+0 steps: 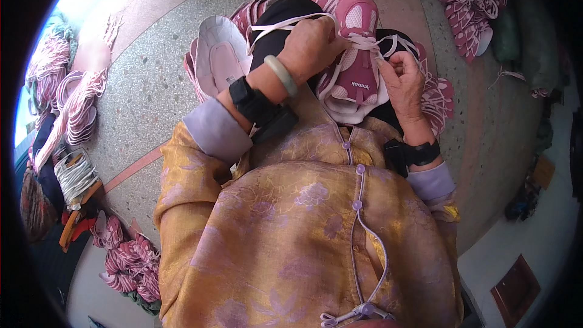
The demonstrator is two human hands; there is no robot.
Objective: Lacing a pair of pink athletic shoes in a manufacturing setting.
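Observation:
A pink and white sneaker upper (pixel 358 76) rests over my lap, its toe pointing away from me. A pale pink shoelace (pixel 364 42) crosses its front, with loose lengths curving out on both sides. My left hand (pixel 313 45), fingers closed, grips the lace at the left edge of the upper; its fingertips are partly hidden. On the right side, my right hand (pixel 404 85) pinches the lace between thumb and finger, close to the upper. Left of my left hand lies another upper (pixel 221 61), its pale lining facing up.
More pink uppers lie bunched on the speckled floor (pixel 146 79), including a pile (pixel 470 6) at the far right and another (pixel 133 261) at the lower left. Bundles of pink laces (pixel 79 103) hang at the left, above a wound white cord (pixel 76 176).

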